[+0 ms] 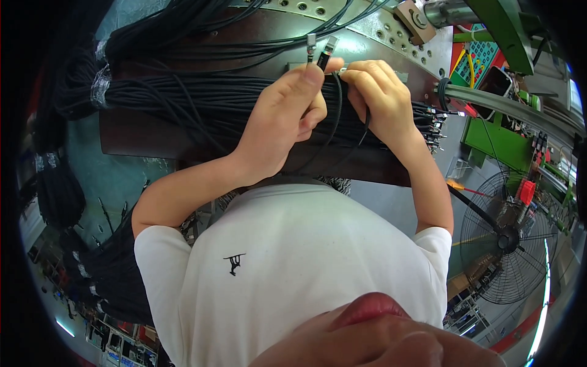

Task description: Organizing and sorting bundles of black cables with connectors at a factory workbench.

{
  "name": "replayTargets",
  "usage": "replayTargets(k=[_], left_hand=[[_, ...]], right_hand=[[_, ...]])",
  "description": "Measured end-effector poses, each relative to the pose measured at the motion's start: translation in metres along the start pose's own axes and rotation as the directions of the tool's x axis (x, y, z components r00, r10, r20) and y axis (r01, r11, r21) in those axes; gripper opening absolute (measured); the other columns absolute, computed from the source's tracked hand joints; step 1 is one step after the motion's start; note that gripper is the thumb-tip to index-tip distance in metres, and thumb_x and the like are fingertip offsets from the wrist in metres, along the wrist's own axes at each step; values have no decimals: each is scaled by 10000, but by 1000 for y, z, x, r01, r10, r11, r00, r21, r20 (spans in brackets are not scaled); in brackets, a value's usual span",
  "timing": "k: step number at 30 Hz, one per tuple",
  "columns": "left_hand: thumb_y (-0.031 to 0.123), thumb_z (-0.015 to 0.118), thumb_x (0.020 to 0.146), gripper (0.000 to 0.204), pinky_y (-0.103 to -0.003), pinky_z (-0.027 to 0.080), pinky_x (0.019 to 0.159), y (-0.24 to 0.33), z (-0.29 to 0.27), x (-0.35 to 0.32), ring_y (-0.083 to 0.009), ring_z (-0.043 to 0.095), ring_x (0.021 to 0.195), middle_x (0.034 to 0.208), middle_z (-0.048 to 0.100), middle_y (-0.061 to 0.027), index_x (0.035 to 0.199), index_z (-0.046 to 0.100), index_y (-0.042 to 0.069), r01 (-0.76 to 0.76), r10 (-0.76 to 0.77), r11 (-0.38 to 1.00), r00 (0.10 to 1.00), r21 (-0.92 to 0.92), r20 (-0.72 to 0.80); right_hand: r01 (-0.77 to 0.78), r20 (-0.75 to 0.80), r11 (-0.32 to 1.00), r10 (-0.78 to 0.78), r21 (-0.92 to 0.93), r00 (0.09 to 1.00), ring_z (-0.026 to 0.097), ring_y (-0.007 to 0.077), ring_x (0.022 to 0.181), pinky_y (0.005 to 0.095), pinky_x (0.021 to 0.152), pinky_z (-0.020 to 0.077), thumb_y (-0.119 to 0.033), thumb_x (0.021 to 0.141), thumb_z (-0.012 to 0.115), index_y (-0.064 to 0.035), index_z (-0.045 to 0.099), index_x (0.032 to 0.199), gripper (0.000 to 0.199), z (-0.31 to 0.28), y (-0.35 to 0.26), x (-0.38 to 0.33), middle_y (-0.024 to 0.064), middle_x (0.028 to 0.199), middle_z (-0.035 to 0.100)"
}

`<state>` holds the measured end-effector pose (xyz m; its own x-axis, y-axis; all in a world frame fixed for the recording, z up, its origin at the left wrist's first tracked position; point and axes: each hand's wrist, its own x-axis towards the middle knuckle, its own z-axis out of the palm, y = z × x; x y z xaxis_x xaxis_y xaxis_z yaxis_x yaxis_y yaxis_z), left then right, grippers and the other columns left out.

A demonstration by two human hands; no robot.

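Observation:
My left hand (284, 116) is closed on thin black wires with metal terminals (319, 48) that stick up above the thumb and forefinger. My right hand (380, 95) sits just to the right, fingers curled and pinching a black wire (337, 113) that loops down between the two hands. Both hands rest over a thick bundle of black cables (183, 101) lying across a dark brown bench (137, 137). The fingertips of the right hand hide what they touch.
A perforated metal plate (373, 27) lies beyond the hands. Terminal ends of the bundle (435, 125) stick out at right. A green machine frame (501, 27) and a floor fan (507, 238) stand to the right. More black cable bundles (58, 189) hang at left.

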<state>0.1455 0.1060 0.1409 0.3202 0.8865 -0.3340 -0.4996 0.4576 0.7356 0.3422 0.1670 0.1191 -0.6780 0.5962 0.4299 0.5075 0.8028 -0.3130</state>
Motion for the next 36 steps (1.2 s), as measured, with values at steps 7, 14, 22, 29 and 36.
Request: replayTargets(k=[7,14,22,29,36], left_hand=[[335,405,1064,339,-195,205,444,-4,0,7,-19,226,493,574,309,84,1112,587,52,98,-101,994,993,-54,-56],[294,432,1042,309,-182,251,473,0,0,7,-22,271,517,624,385,72,985,617,53,199,-202,977,979,-73,-35],[243,444,1030,293,-189,305,481,6,-6,10,-36,357,540,643,460,34,1002,614,6,296,-286,946,954,-133,91],[269,464,1030,347,-226,491,543,26,3,19,-111,612,598,737,666,-86,992,632,-33,366,-415,907,862,209,291],[323,498,1018,412,-253,521,616,33,6,20,-145,665,660,796,709,-146,1017,643,-63,268,-406,831,892,488,201]], right_hand=[[197,130,961,-174,-195,976,575,184,784,299,722,515,-72,704,652,-65,538,826,167,-11,0,11,33,845,556],[244,201,943,-200,-227,959,525,165,724,278,658,491,-89,712,632,-88,491,752,147,-14,5,17,21,747,470],[226,189,950,-187,-217,964,580,188,804,281,695,511,-88,744,639,-51,576,877,152,-12,10,14,41,859,575],[58,-125,981,-82,-186,989,648,227,865,315,712,529,0,744,700,-37,638,930,200,-25,7,8,75,926,659],[-453,107,746,465,488,879,681,219,871,302,780,544,83,795,672,35,613,906,134,-12,40,-22,108,975,701]])
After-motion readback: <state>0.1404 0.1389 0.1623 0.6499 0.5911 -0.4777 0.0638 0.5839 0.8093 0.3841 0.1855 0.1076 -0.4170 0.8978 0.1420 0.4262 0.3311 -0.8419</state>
